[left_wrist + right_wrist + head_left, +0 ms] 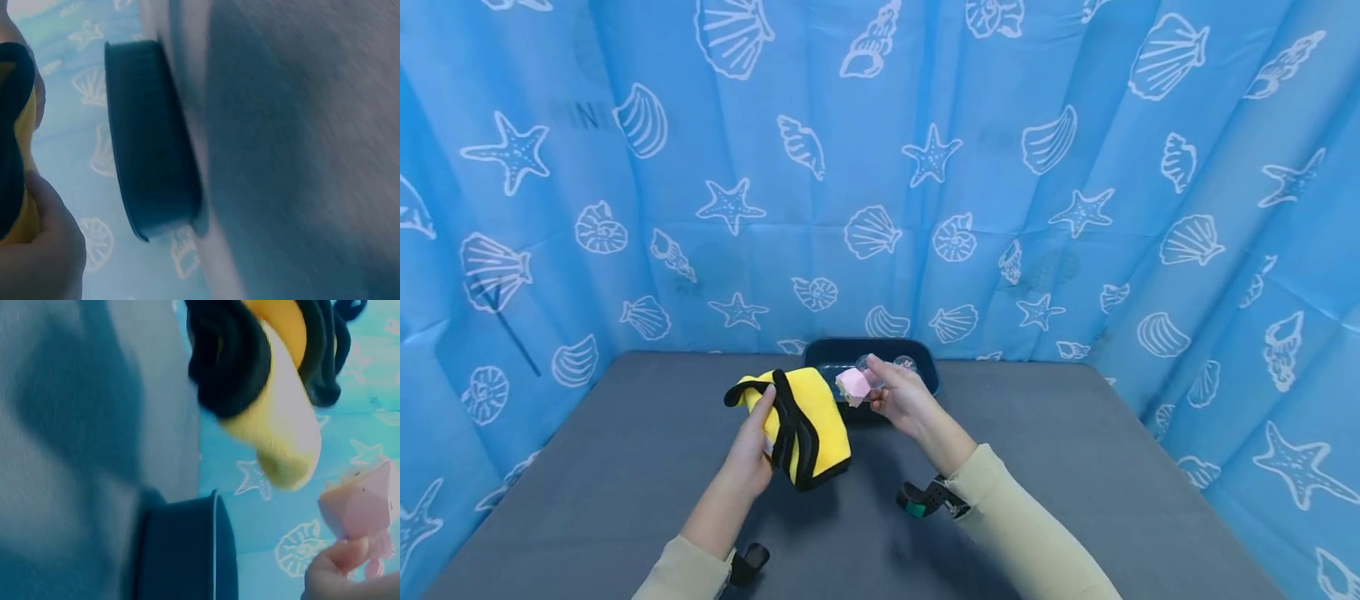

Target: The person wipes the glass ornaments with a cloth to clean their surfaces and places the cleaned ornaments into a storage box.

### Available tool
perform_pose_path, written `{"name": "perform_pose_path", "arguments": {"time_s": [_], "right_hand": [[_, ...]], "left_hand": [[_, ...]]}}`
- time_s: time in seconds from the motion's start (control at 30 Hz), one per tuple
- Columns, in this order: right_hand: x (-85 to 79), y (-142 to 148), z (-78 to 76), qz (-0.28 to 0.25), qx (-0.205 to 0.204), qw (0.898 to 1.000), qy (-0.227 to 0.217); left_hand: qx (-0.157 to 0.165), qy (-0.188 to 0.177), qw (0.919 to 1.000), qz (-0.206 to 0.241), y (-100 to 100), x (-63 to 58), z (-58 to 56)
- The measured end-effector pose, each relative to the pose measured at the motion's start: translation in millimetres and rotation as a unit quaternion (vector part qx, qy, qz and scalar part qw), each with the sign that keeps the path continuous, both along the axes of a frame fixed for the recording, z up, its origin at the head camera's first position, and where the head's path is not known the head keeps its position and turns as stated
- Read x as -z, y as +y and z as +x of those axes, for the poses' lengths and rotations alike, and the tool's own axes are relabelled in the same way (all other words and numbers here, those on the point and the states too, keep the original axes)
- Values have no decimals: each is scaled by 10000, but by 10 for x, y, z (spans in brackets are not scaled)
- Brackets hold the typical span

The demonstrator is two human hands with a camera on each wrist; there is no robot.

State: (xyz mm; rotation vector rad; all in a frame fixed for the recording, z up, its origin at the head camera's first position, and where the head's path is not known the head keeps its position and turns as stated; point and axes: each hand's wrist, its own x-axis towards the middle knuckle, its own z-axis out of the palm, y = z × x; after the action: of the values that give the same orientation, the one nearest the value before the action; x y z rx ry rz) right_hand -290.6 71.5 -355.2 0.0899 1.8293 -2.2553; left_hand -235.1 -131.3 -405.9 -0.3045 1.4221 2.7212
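Note:
My left hand [751,446] grips a folded yellow cloth [827,408] with black edging, held up above the table. The cloth [287,419] hangs in loose folds in the right wrist view. Between thumb and fingers, my right hand [910,404] pinches a small pink faceted object [853,387], held to the right of the cloth. In the right wrist view this pink object [362,503] has flat angled faces and a lumpy pink part near the thumb; its exact kind I cannot tell. Both hands are in front of a dark blue basin [929,367], partly hidden by the right hand.
Clear rounded things [906,363] show inside the basin, which stands at the far edge of the grey table [1037,450]. A blue curtain [880,167] with white shells and starfish hangs behind and at both sides. Black straps [917,500] are on both wrists.

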Motion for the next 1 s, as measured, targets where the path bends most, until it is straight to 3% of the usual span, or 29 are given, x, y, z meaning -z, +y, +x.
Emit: {"name": "perform_pose_path", "arguments": {"time_s": [0.13, 0.33, 0.57, 0.7, 0.83, 1.0], "right_hand": [[-17, -71, -196, 417, 230, 9989, -2], [40, -144, -492, 762, 202, 9968, -147], [195, -267, -711, 1781, 203, 9834, -267], [290, -365, -785, 2364, 244, 9713, -82], [375, -458, -853, 2542, 300, 9667, 43], [452, -540, -924, 2568, 247, 9656, 318]], "left_hand": [[-29, 5, 9986, 525, -147, 0, 2], [-88, -39, 9969, 781, -282, 36, 23], [-75, -132, 9983, 561, -376, 121, 22], [-94, -143, 9998, 80, -413, 178, 14], [-157, -225, 9992, -300, -443, 217, 24], [-199, -302, 9991, -243, -460, 233, 24]]}}
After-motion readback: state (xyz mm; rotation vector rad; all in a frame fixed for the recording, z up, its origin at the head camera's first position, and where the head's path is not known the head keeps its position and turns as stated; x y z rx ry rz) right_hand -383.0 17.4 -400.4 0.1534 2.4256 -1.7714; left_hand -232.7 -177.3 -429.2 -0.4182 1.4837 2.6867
